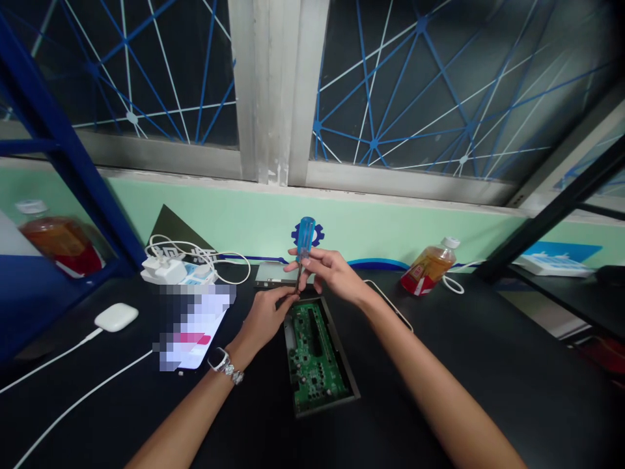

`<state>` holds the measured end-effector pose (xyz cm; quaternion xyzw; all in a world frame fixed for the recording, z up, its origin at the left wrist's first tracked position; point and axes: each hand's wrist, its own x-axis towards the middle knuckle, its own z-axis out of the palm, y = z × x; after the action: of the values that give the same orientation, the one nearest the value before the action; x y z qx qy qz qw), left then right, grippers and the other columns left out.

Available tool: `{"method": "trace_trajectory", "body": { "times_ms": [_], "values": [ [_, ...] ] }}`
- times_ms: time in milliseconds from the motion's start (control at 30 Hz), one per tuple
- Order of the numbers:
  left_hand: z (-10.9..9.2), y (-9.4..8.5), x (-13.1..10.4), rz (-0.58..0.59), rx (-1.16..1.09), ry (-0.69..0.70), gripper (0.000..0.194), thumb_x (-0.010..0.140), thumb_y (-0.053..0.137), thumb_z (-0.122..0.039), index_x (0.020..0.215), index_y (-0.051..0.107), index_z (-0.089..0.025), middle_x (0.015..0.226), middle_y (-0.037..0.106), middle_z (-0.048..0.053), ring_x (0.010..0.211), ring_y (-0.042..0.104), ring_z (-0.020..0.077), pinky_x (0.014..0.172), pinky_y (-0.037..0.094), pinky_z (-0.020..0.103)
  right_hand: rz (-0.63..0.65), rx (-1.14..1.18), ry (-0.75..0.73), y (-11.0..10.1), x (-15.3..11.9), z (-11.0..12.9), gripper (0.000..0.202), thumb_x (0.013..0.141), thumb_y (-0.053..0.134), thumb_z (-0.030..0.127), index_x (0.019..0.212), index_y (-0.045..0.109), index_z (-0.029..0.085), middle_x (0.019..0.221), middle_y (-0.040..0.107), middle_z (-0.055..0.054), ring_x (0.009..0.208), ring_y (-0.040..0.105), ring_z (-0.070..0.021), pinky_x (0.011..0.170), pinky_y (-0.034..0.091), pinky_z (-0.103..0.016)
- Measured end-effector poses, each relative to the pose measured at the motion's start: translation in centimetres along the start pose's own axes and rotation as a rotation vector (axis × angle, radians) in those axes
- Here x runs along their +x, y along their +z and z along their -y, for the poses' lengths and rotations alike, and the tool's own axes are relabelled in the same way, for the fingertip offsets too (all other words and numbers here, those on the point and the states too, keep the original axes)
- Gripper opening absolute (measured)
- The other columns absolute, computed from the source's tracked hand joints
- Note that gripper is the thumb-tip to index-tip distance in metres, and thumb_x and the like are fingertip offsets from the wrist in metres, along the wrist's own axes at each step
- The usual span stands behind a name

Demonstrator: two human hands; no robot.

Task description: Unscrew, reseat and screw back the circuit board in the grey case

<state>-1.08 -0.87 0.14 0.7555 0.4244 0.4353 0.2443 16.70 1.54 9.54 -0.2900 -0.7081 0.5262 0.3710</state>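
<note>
My right hand (328, 272) grips a screwdriver (306, 236) with a translucent blue handle, its shaft pointing down. Close by, the fingers of my left hand (267, 314) are pinched together at the lower end of the shaft; whether they hold the tip or a small part there is too small to tell. Just below both hands lies a green circuit board (312, 355) in a shallow metal frame (336, 339), flat on the dark table. Behind my hands rests a flat grey metal piece (276, 272), partly covered by them.
To the left are a lit phone (202, 332), a white earbud case (116, 317) on a cable, and a power strip (195, 273) with plugs and tangled wires. A drink bottle (428, 267) stands at the back right, another bottle (61, 241) far left. The windowed wall closes off the back.
</note>
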Motion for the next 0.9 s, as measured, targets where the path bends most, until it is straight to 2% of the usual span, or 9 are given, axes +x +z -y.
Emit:
{"method": "trace_trajectory", "body": {
  "times_ms": [100,233,333,467,633,900],
  "values": [
    [-0.1,-0.2,0.0,0.030,-0.017,0.003,0.024,0.098,0.051,-0.029,0.102,0.073,-0.021,0.098,0.076,0.003,0.086,0.069,0.0206,0.078,0.048,0.030,0.028,0.007,-0.017,-0.7,-0.1,0.0,0.035,0.091,0.059,0.041,0.118,0.065,0.019,0.115,0.069,-0.012,0.074,0.068,-0.0152,0.044,0.046,-0.022],
    [-0.4,-0.3,0.0,0.051,-0.015,-0.001,0.025,0.098,0.049,-0.028,0.100,0.073,-0.019,0.095,0.076,0.003,0.080,0.068,0.0185,0.073,0.049,0.028,0.000,0.077,-0.017,-0.7,0.2,-0.8,0.029,0.085,0.066,0.039,0.104,0.068,0.017,0.109,0.070,-0.011,0.073,0.068,-0.0145,0.048,0.052,-0.023],
    [-0.4,-0.4,0.0,0.046,0.003,0.015,0.023,0.097,0.050,-0.026,0.101,0.071,-0.019,0.093,0.075,0.003,0.078,0.067,0.0173,0.072,0.050,0.027,-0.048,0.114,-0.006,-0.3,0.4,-1.3,0.029,0.082,0.071,0.038,0.100,0.066,0.017,0.094,0.072,-0.007,0.068,0.068,-0.0142,0.051,0.055,-0.024],
    [0.4,-1.1,0.0,0.071,0.089,0.083,0.020,0.092,0.054,-0.018,0.104,0.069,-0.019,0.099,0.072,0.005,0.084,0.067,0.0182,0.078,0.051,0.030,-0.070,0.141,0.021,0.3,0.5,-1.7,0.030,0.079,0.073,0.039,0.097,0.061,0.019,0.069,0.069,0.000,0.059,0.067,-0.0143,0.059,0.059,-0.030],
    [1.3,-2.1,0.0,0.158,0.194,0.088,0.024,0.091,0.052,-0.013,0.098,0.074,-0.021,0.098,0.073,0.006,0.090,0.068,0.0196,0.084,0.051,0.032,-0.117,0.175,0.008,0.8,0.7,-2.1,0.036,0.074,0.076,0.041,0.093,0.053,0.021,0.067,0.066,0.004,0.052,0.065,-0.0124,0.052,0.056,-0.026],
    [1.0,-1.1,-0.1,0.110,0.299,0.031,0.024,0.090,0.054,-0.012,0.098,0.075,-0.021,0.095,0.073,0.006,0.089,0.068,0.0222,0.082,0.051,0.034,-0.268,0.060,-0.072,2.1,0.4,-1.6,0.035,0.079,0.072,0.044,0.085,0.044,0.023,0.053,0.061,0.007,0.043,0.059,-0.0111,0.047,0.049,-0.023]
  ]
}}
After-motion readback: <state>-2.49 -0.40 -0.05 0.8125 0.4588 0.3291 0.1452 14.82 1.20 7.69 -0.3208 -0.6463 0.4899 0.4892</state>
